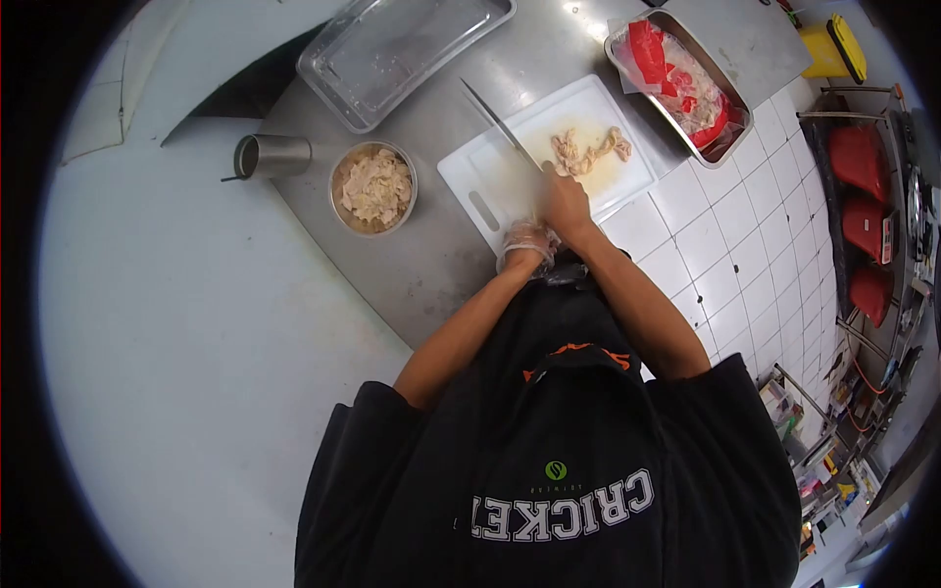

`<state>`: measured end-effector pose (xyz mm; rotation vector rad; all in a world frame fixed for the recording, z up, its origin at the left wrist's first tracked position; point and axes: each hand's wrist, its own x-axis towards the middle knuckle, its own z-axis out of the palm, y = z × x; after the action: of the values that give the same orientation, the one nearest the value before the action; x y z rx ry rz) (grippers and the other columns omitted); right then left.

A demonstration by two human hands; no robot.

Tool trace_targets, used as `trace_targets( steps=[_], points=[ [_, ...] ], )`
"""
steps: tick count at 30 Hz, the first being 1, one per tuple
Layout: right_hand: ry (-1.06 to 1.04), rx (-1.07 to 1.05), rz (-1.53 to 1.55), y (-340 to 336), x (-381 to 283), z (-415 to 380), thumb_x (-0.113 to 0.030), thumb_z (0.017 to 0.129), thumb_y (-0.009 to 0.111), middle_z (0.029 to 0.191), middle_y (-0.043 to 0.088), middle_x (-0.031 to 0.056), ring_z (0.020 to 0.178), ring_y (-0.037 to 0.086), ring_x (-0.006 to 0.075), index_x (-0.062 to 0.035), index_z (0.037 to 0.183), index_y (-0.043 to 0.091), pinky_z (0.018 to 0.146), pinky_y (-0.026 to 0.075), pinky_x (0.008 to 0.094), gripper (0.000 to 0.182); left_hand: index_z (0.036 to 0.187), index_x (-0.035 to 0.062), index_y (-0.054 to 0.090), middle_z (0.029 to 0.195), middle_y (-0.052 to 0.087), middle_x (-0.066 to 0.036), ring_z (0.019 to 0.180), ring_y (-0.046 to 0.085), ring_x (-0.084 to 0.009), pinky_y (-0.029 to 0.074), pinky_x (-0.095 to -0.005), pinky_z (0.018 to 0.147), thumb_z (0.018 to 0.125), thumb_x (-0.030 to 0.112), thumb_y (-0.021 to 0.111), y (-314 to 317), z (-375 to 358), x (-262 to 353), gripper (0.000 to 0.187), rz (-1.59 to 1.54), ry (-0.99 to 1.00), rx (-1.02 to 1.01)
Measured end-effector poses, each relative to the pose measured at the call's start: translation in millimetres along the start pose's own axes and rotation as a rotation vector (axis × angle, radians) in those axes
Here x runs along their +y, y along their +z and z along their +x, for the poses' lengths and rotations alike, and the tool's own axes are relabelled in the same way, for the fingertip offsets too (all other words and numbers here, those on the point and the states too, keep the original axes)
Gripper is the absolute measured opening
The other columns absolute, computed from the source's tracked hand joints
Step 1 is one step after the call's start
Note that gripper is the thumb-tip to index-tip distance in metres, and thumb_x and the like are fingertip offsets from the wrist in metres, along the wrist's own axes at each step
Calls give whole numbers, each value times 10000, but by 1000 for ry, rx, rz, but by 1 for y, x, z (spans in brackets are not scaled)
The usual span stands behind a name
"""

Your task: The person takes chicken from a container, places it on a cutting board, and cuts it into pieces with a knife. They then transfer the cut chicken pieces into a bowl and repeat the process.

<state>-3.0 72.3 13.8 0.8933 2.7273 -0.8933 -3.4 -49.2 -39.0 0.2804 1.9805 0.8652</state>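
Observation:
My right hand [567, 206] is closed around the handle of a long knife [502, 125]. Its blade slants across the white cutting board [481, 167] and reaches past the board's far edge. In a clear plastic glove, my left hand [527, 243] is at the board's near edge, close beside the right one. Its fingers look curled, and what they hold, if anything, is blurred. Pale strips of what looks like raw chicken [591, 152] lie on the board, right of the blade. Left of the board, a round metal bowl [414, 201] holds chopped pale meat.
A clear plastic tray [446, 49] lies at the back of the steel table [382, 279]. A metal cup [282, 155] stands by the left edge. On the right, a metal pan [737, 132] contains a red-and-clear bag. Red chairs [863, 227] stand beyond the tiled floor.

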Motion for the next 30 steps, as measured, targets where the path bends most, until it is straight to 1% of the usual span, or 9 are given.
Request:
trace_targets(
  steps=[4, 7, 10, 13, 16, 19, 22, 25, 30],
  points=[
    [-83, 59, 50, -5, 0, 18, -289, 987, 515, 693, 647, 264, 665, 639, 491, -33, 993, 544, 613, 520, 551, 258, 791, -13, 703, 663, 646, -121, 615, 633, -175, 500, -329, 575, 829, 179, 645, -18, -10, 26, 204, -732, -337, -40],
    [-93, 158, 251, -16, 21, 7, -277, 987, 521, 683, 635, 277, 648, 621, 502, -37, 1027, 548, 607, 503, 566, 245, 863, -29, 706, 711, 659, -95, 632, 617, -164, 493, -303, 605, 795, 168, 654, -44, -18, 25, 215, -214, -139, 163],
    [-30, 97, 342, -43, 30, -29, -256, 988, 522, 673, 623, 290, 653, 607, 517, -42, 1055, 546, 622, 485, 587, 226, 1001, -49, 635, 865, 681, -102, 746, 682, -185, 560, -293, 659, 873, 138, 633, -60, -21, 19, 227, -518, 28, 249],
    [-96, -10, 152, -39, 47, -60, -242, 986, 525, 652, 609, 290, 646, 605, 510, -42, 1036, 530, 605, 477, 593, 206, 1058, -31, 585, 968, 681, -123, 791, 689, -206, 577, -295, 724, 869, 121, 632, -74, -21, 22, 247, -664, 126, 312],
    [-55, 24, 17, -30, 61, -71, -231, 983, 537, 614, 589, 271, 622, 602, 492, -53, 1005, 508, 569, 470, 589, 182, 1031, -20, 526, 1017, 672, -161, 781, 690, -215, 597, -310, 715, 874, 64, 606, -94, -38, 70, 195, -919, 180, 151],
    [21, 100, 37, -39, 63, -63, -233, 987, 532, 609, 588, 265, 618, 601, 489, -56, 993, 507, 565, 469, 588, 179, 986, 1, 476, 984, 673, -171, 770, 688, -214, 597, -300, 667, 888, 34, 609, -98, -33, 104, 169, -871, 256, 30],
    [48, 154, 141, -54, 61, -55, -241, 991, 526, 612, 592, 263, 621, 601, 491, -56, 981, 508, 571, 468, 592, 186, 1020, 19, 440, 941, 662, -178, 723, 674, -201, 574, -290, 585, 904, 11, 614, -70, 10, 89, 209, -848, -3, -85],
    [-17, 117, 146, -54, 61, -62, -254, 995, 519, 620, 598, 265, 626, 604, 493, -57, 974, 513, 574, 467, 596, 198, 1028, 44, 419, 893, 646, -179, 623, 620, -188, 502, -292, 479, 918, 10, 615, -46, 39, 52, 227, -663, -129, -15],
    [6, -9, -14, -38, 70, -87, -268, 1000, 500, 642, 614, 265, 623, 611, 489, -58, 1009, 514, 568, 469, 597, 211, 1015, 45, 390, 788, 592, -177, 542, 544, -179, 392, -299, 399, 900, -36, 583, -30, 25, 25, 239, -947, -169, 82]
  ],
)
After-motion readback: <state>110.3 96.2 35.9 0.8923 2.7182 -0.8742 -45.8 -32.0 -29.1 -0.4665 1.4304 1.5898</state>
